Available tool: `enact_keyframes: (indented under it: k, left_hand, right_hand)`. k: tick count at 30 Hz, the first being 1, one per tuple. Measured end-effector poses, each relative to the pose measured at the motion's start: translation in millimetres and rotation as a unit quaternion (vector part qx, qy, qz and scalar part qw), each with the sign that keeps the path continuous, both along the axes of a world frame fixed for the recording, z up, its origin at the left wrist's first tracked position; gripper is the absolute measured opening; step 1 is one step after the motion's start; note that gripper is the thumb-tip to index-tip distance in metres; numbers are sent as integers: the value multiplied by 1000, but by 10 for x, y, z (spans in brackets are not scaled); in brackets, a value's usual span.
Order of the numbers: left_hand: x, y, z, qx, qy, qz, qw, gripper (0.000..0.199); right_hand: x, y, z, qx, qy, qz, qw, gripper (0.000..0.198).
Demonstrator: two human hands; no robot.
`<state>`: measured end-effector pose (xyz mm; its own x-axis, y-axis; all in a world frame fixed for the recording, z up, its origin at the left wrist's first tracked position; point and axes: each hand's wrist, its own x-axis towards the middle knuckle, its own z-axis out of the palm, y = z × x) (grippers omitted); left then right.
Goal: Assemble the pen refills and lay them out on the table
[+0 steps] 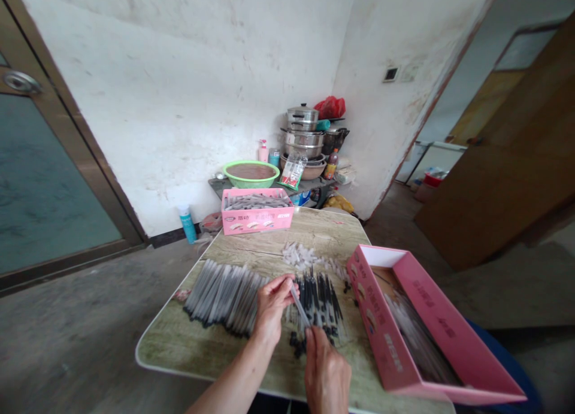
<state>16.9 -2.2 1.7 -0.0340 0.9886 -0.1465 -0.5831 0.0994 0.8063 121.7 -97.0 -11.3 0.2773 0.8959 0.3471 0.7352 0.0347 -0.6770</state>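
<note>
My left hand (275, 303) pinches the upper end of a slim translucent pen barrel (298, 302), which slants down to the right. At its lower end, the closed fingers of my right hand (326, 366) grip the same barrel. Left of my hands lies a wide row of similar clear barrels (224, 297) with black ends. Thin black pen refills (317, 291) are spread just beyond my right hand. Small black plugs (296, 345) lie partly behind that hand, and a heap of whitish translucent caps (299, 255) sits farther back.
An open pink box (435, 312) with clear tubes inside stands on the table's right side. Another pink box (258, 219), full of greyish pieces, is at the far edge of the wood-patterned table (211, 354). Behind it are a green basin (251, 183) and stacked pots (303, 141).
</note>
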Motion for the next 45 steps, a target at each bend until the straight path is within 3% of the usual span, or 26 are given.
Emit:
enact_keyframes:
  k: [3, 5, 8, 10, 12, 13, 15, 18, 20, 22, 26, 28, 33, 37, 42, 45]
  left_hand:
    - [32, -17, 45, -7, -33, 10, 999, 35]
    - [50, -20, 58, -13, -49, 10, 999, 35]
    - [70, -23, 39, -6, -52, 2, 999, 35]
    - [79, -31, 8, 2, -47, -11, 999, 36]
    - [78, -34, -29, 10, -28, -27, 999, 38]
    - [69, -28, -45, 13, -10, -35, 999, 39]
    - [14, 17, -62, 18, 49, -40, 998, 41]
    - [-201, 179, -28, 43, 171, 11, 984, 39]
    - [-424, 327, 30, 90, 290, 63, 951, 31]
    - [-654, 464, 92, 130, 444, 68, 884, 19]
    - [-916, 599, 114, 117, 718, -4, 686, 13]
    - [-926, 598, 61, 101, 764, -14, 638, 15]
    - [-856, 548, -78, 96, 785, -10, 612, 14]
    - [-831, 539, -45, 115, 793, -5, 598, 16]
    - [-620, 664, 34, 147, 738, -22, 659, 21]
    - [-372, 849, -5, 168, 714, -40, 679, 21]
  right_hand:
    - [-22, 9, 17, -4, 132, 34, 991, 45]
    - [-43, 18, 17, -28, 279, 52, 958, 46]
    - [-96, 17, 15, -99, 512, 49, 852, 44]
    - [-134, 6, 21, -138, 611, 48, 778, 44]
    - [-162, -5, 26, -167, 653, 58, 736, 44]
    - [-170, -8, 25, -175, 658, 62, 730, 44]
    - [-170, -8, 10, -187, 629, 78, 750, 47]
    - [-112, -9, -28, -184, 510, 101, 834, 48]
    - [-32, -15, -47, -171, 447, 97, 873, 47]
    - [62, -22, -52, -160, 431, 76, 885, 46]
    - [193, -23, -42, -156, 428, 61, 888, 45]
    - [213, -19, -41, -156, 421, 70, 891, 45]
    - [243, -19, -55, -158, 405, 74, 898, 45]
    - [308, -29, -28, -157, 402, 59, 900, 46]
    - [375, -20, -7, -154, 401, 45, 902, 46]
    - [389, -10, -28, -145, 396, 45, 906, 44]
